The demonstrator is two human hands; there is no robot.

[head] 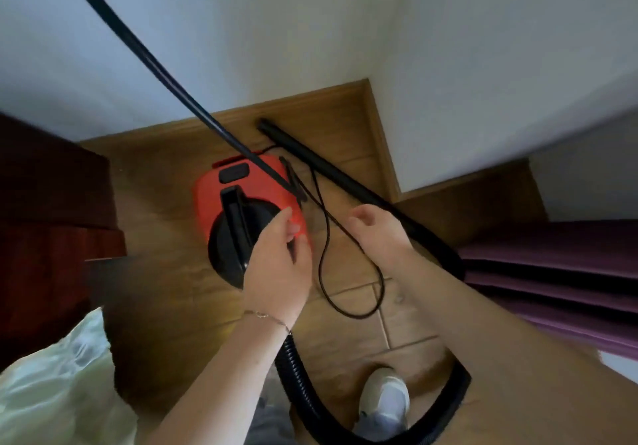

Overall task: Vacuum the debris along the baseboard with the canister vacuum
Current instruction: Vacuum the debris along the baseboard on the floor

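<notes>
Over the canister vacuum (214, 199) — left hand (276, 265) pinches cord (345, 314), right hand (378, 229) near

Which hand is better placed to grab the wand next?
Right. The right hand sits loosely curled right beside the black wand, which lies on the floor with its tip at the baseboard. The left hand is over the red canister, farther from it.

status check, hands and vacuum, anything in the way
Left hand over the red canister vacuum, grip unclear; right hand loose, empty. Wand down, tip at the baseboard. Cord looped on the floor.
</notes>
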